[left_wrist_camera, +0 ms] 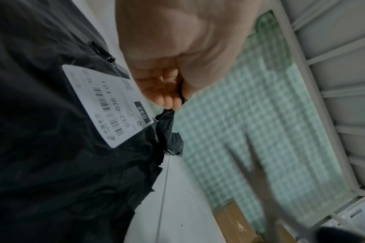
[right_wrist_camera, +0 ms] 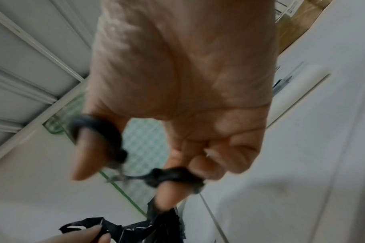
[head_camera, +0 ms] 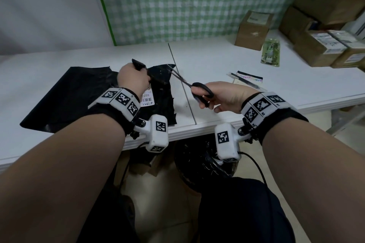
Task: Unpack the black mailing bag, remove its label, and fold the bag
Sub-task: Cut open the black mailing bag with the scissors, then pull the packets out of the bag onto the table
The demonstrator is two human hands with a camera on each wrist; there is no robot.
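The black mailing bag lies flat on the white table, its torn right end crumpled. A white shipping label with barcodes is stuck on it. My left hand pinches the bag's upper right edge and lifts it. My right hand holds black-handled scissors, thumb and fingers through the loops. The blades are parted and point at the raised bag edge. In the right wrist view the left fingertips grip a bag strip.
Cardboard boxes stand at the back right, with more stacked on the far right. A clear green packet and a flat packaged item lie right of the scissors. A seam splits the table. A bin sits under it.
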